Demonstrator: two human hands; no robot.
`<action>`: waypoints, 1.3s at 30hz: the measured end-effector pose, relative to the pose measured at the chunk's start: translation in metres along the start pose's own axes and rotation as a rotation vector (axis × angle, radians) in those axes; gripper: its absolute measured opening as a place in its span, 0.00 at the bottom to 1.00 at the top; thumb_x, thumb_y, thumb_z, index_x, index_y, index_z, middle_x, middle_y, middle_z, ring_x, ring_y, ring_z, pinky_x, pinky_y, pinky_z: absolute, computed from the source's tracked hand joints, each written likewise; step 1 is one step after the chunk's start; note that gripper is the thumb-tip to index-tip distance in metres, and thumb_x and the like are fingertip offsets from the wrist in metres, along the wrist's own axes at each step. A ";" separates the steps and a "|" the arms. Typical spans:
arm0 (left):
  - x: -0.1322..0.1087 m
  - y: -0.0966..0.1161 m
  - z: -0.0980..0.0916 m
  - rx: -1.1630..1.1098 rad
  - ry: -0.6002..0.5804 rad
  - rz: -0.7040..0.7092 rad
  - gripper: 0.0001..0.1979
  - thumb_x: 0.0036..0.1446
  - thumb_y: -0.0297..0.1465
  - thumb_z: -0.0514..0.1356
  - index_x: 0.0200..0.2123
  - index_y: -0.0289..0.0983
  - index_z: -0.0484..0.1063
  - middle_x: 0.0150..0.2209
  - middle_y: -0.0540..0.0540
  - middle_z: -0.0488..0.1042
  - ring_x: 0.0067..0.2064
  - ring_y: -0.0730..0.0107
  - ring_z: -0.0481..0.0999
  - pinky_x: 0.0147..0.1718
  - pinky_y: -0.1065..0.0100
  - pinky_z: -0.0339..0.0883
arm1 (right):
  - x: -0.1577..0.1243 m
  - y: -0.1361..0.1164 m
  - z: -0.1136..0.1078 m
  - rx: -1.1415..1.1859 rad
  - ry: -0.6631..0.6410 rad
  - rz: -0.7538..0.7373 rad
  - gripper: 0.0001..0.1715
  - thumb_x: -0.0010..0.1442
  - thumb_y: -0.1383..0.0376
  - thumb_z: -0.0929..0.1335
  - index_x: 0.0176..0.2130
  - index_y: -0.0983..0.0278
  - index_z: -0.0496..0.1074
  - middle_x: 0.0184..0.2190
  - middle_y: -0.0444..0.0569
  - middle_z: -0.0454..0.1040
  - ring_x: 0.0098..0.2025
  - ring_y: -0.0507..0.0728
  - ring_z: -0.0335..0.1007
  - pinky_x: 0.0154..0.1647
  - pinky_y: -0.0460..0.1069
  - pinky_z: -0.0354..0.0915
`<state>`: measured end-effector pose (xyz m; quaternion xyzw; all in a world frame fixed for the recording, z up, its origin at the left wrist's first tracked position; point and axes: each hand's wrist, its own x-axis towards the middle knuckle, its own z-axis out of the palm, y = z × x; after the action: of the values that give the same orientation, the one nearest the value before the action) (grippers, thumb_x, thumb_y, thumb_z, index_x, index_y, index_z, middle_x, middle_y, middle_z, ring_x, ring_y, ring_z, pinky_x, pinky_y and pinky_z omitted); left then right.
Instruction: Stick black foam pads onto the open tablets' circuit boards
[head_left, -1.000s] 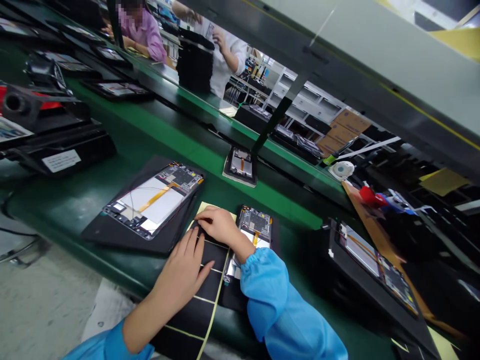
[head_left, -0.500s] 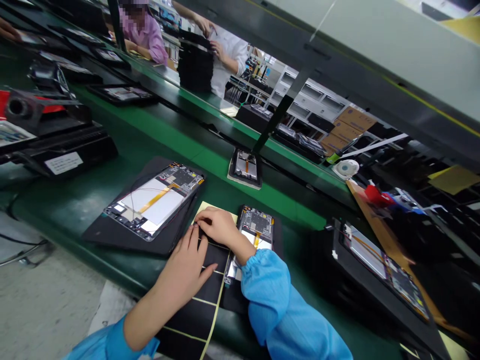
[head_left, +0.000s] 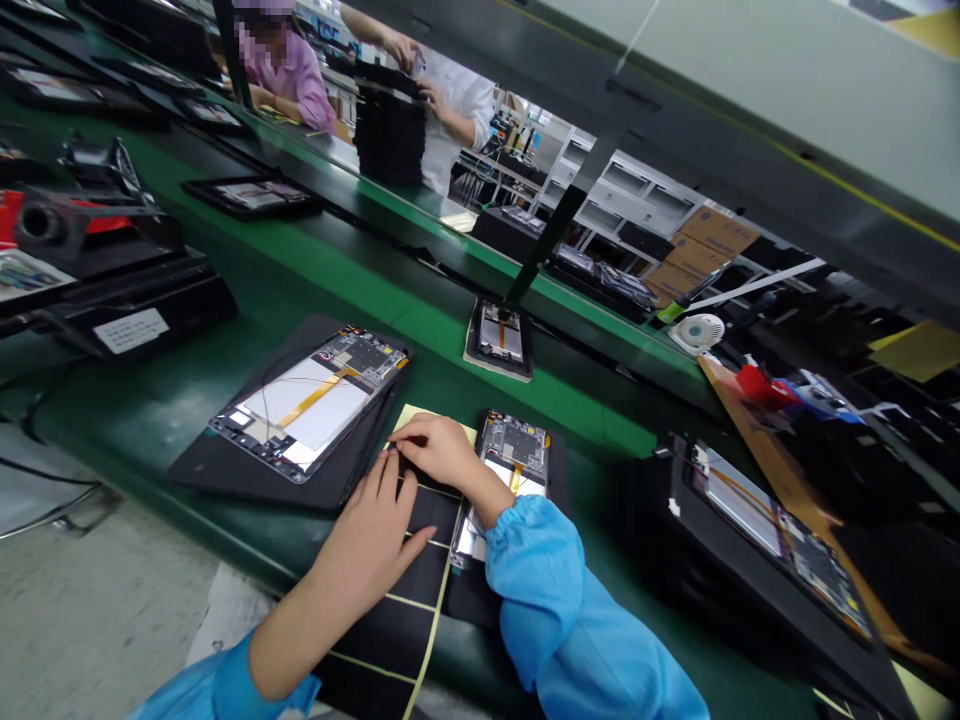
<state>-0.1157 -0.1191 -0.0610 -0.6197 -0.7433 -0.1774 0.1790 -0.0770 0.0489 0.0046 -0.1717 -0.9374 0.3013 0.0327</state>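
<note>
My left hand (head_left: 367, 535) lies on a strip of black pads on pale yellow backing (head_left: 427, 520), its fingertips near the strip's top end and its thumb spread out. My right hand (head_left: 439, 450) curls over that same end, with the fingertips close to those of my left hand. Whether either hand pinches a pad is hard to see. To the right of my right hand is an open tablet (head_left: 514, 450) with its circuit board showing, partly hidden by my blue sleeve (head_left: 532, 570). Another open tablet (head_left: 307, 405) lies on a black mat (head_left: 225, 470) to the left.
A green conveyor belt (head_left: 480, 355) runs behind the tablets, carrying another open tablet (head_left: 499, 340). More black fixtures (head_left: 135, 315) stand at the left and right. Beyond the belt, a person in a pink top (head_left: 289, 75) sits and a person in white (head_left: 457, 125) handles a stack of black trays (head_left: 390, 130).
The whole view has turned slightly, so the far scene shifts in the picture. My hands stay almost in place on the strip, with my left fingers drawn a little closer to the right hand.
</note>
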 end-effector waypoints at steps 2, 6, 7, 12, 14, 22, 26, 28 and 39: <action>-0.001 -0.001 0.000 -0.007 -0.017 -0.010 0.33 0.62 0.45 0.62 0.58 0.23 0.68 0.59 0.16 0.70 0.60 0.30 0.74 0.53 0.45 0.76 | 0.000 0.000 0.000 0.013 0.003 0.003 0.12 0.65 0.71 0.71 0.41 0.57 0.84 0.42 0.43 0.83 0.41 0.53 0.78 0.43 0.46 0.66; -0.001 -0.002 0.002 -0.050 -0.044 -0.037 0.31 0.63 0.46 0.61 0.58 0.25 0.68 0.60 0.18 0.69 0.62 0.31 0.72 0.54 0.44 0.75 | 0.000 -0.001 -0.001 0.017 0.006 0.028 0.12 0.65 0.71 0.71 0.42 0.58 0.84 0.42 0.44 0.83 0.41 0.54 0.77 0.42 0.46 0.64; -0.001 -0.002 0.003 -0.064 -0.045 -0.048 0.32 0.63 0.46 0.61 0.58 0.25 0.68 0.60 0.17 0.69 0.62 0.31 0.72 0.54 0.44 0.75 | 0.000 -0.002 -0.001 0.015 0.004 0.035 0.12 0.64 0.71 0.71 0.42 0.58 0.84 0.42 0.44 0.83 0.40 0.54 0.77 0.41 0.47 0.64; 0.000 0.000 0.006 -0.122 -0.043 -0.094 0.34 0.62 0.46 0.62 0.59 0.24 0.66 0.61 0.16 0.67 0.63 0.29 0.70 0.56 0.42 0.73 | 0.000 -0.003 -0.001 0.024 -0.029 0.050 0.11 0.64 0.71 0.71 0.40 0.58 0.83 0.39 0.42 0.83 0.37 0.52 0.75 0.37 0.46 0.60; 0.000 0.000 0.006 -0.127 -0.049 -0.099 0.33 0.61 0.46 0.64 0.58 0.24 0.67 0.61 0.16 0.67 0.63 0.29 0.69 0.56 0.41 0.73 | 0.001 -0.003 -0.002 0.032 -0.037 0.063 0.10 0.64 0.71 0.71 0.40 0.58 0.83 0.38 0.41 0.83 0.36 0.52 0.75 0.36 0.46 0.60; 0.000 0.000 0.005 -0.085 -0.074 -0.085 0.33 0.62 0.46 0.62 0.58 0.25 0.65 0.62 0.15 0.66 0.63 0.29 0.70 0.56 0.41 0.73 | 0.000 -0.003 -0.002 0.038 -0.024 0.071 0.11 0.65 0.71 0.70 0.43 0.59 0.83 0.40 0.43 0.83 0.38 0.53 0.75 0.38 0.46 0.61; 0.000 0.000 0.005 -0.075 -0.085 -0.080 0.32 0.62 0.46 0.62 0.58 0.25 0.65 0.62 0.15 0.67 0.63 0.30 0.71 0.55 0.42 0.73 | 0.000 -0.005 -0.002 0.031 -0.028 0.060 0.11 0.64 0.72 0.70 0.40 0.59 0.82 0.39 0.42 0.82 0.37 0.53 0.74 0.37 0.46 0.61; 0.000 0.000 0.005 -0.067 -0.082 -0.076 0.33 0.61 0.46 0.63 0.58 0.25 0.65 0.61 0.15 0.68 0.62 0.30 0.71 0.55 0.42 0.73 | -0.001 -0.005 -0.003 0.023 -0.027 0.057 0.11 0.64 0.71 0.70 0.40 0.58 0.82 0.38 0.42 0.81 0.36 0.53 0.73 0.37 0.46 0.60; -0.004 0.001 0.005 -0.128 -0.072 -0.087 0.28 0.64 0.42 0.61 0.57 0.27 0.65 0.62 0.15 0.66 0.63 0.29 0.71 0.54 0.41 0.74 | -0.002 -0.001 -0.002 0.074 -0.010 0.039 0.08 0.61 0.73 0.72 0.37 0.59 0.79 0.39 0.41 0.78 0.40 0.53 0.73 0.40 0.47 0.61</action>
<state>-0.1145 -0.1200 -0.0670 -0.6028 -0.7627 -0.2097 0.1043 -0.0753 0.0487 0.0070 -0.1869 -0.9222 0.3373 0.0287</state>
